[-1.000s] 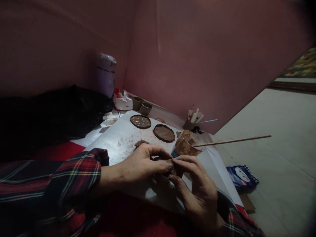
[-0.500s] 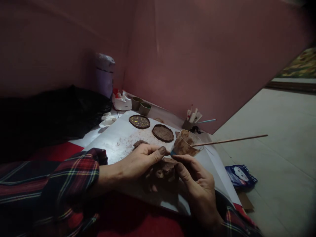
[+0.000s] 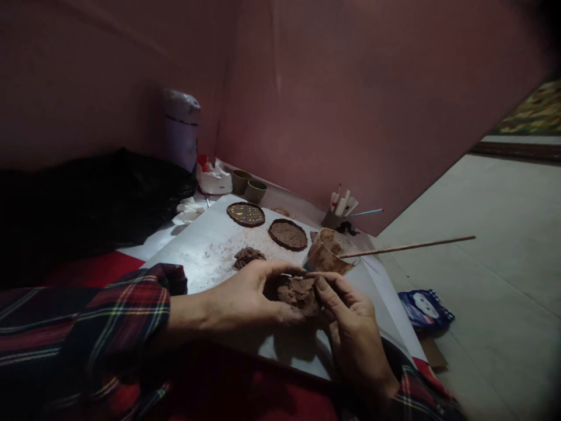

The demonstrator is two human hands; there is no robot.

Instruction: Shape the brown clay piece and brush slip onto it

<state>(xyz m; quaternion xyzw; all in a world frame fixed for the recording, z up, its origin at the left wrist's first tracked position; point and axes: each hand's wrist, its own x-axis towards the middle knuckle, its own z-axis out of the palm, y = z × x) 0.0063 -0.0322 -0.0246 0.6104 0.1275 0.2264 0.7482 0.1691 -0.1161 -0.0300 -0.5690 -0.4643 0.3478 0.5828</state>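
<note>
A rough lump of brown clay point(image 3: 298, 291) is held between both hands, above the white paper point(image 3: 201, 245). My left hand point(image 3: 254, 295) curves round its left side, thumb below and fingers along the far edge. On the right side, my right hand point(image 3: 350, 324) pinches the lump with thumb and fingers. A smaller crumbly piece of clay point(image 3: 248, 256) lies just beyond my left hand. Farther back rest a flat brown clay disc with a raised rim point(image 3: 288, 234) and a similar disc with yellow dots point(image 3: 245, 214).
A clay-smeared clear cup point(image 3: 326, 251) with a long thin stick point(image 3: 416, 245) stands beyond my right hand. Behind are two green cups point(image 3: 255, 191), a holder of pens point(image 3: 335, 219) and a purple bottle point(image 3: 182, 137). A black bag point(image 3: 96, 199) lies left, a blue packet point(image 3: 425, 310) right.
The clay lump has been turned between my hands, and its rough face now shows upward. My left thumb has moved from its top to its near side. The camera view has shifted slightly.
</note>
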